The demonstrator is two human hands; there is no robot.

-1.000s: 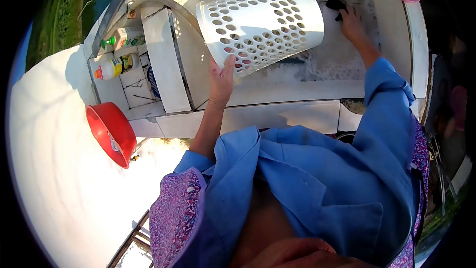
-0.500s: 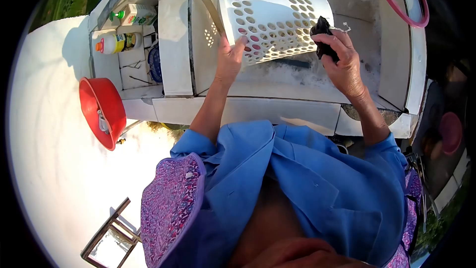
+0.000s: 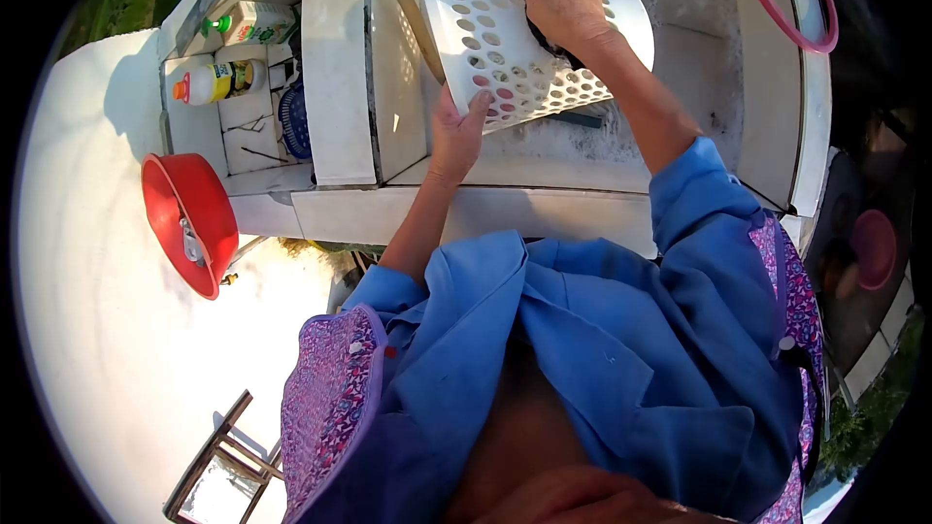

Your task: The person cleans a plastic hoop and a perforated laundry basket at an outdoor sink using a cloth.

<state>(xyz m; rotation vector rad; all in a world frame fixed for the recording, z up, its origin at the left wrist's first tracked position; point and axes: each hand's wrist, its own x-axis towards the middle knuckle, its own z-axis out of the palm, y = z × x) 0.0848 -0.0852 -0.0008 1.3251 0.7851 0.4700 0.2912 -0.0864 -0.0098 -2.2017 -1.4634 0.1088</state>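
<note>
A white plastic basket (image 3: 476,24) with oval holes lies on its side in a tiled sink (image 3: 704,107). My left hand (image 3: 458,131) grips the basket's rim at its left end, thumb outside and the other fingers partly hidden behind the wall. My right hand (image 3: 568,8) presses a black cloth (image 3: 551,47) against the basket's upper side, its fingers curled over it. Most of the cloth is hidden under the hand.
A hose (image 3: 403,0) curves down beside the basket's rim. Left of the sink, a compartment holds a bottle with an orange cap (image 3: 221,83), a green-capped container (image 3: 254,23) and a blue basket (image 3: 295,122). A red basin (image 3: 194,223) hangs lower left; a pink hoop (image 3: 772,10) is upper right.
My right hand has moved left and up with the black cloth, from the basket's right end onto its middle. My left hand keeps its grip on the rim.
</note>
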